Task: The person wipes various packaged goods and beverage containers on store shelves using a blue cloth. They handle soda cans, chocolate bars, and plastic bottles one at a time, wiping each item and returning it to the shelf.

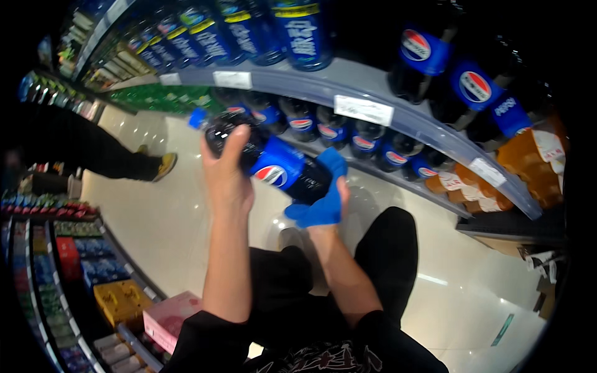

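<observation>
A large Pepsi bottle (275, 165) with a blue cap and dark contents lies tilted between my hands, its cap pointing to the upper left. My left hand (228, 163) grips it around the shoulder, below the cap. At the base end, my right hand (343, 198) presses a blue cloth (322, 212) against the bottle; the cloth wraps around the bottom. Behind the bottle, a row of smaller-looking Pepsi bottles (329, 128) stands on the lower shelf (368, 168).
Blue-labelled bottles (303, 39) and more Pepsi bottles (417, 51) fill the upper shelf (289, 81). Orange drink bottles (485, 191) stand at right. A person's leg and yellow shoe (165, 167) are at left. A pink box (170, 317) and stocked shelving (123, 249) sit lower left.
</observation>
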Tool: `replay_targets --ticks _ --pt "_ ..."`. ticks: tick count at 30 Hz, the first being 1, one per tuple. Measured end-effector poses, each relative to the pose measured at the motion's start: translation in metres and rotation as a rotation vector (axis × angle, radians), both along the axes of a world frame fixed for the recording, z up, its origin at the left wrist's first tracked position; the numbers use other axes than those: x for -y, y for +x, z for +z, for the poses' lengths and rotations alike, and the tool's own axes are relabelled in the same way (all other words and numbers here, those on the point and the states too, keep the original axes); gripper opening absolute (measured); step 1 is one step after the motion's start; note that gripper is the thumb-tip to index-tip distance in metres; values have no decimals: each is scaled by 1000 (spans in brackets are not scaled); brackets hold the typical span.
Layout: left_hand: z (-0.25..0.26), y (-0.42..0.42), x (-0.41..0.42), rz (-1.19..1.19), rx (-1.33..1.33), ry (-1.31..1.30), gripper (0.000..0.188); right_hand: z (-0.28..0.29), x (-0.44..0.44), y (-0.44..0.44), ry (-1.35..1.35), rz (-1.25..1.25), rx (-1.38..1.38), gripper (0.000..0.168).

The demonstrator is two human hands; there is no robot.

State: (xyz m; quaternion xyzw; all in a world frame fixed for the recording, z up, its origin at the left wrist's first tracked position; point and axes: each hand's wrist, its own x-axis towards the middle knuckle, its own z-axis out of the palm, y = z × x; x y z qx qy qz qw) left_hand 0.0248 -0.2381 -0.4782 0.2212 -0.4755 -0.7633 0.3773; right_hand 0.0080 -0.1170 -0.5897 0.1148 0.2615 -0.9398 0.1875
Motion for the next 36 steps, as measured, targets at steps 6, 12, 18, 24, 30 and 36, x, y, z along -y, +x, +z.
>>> replay_targets --ticks 6,12,18,24,30,36 --pt "-4 1 -12 -272 196 -210 95 -37 -25 -14 -333 86 -31 50" --pt "-6 11 -32 -624 163 -356 121 -61 -71 -27 -439 223 -26 51" --pt "-13 4 -45 -628 67 -194 121 -61 -73 -30 -482 415 128 49" --pt "-19 -18 -54 -745 42 -23 85 -19 -75 -30 -326 280 243 63" --pt "-32 -19 -72 -608 1 235 77 22 -78 -14 10 -128 -206 59" --pt "-26 -25 -68 -666 -207 331 85 31 -70 5 616 -485 -764 86"
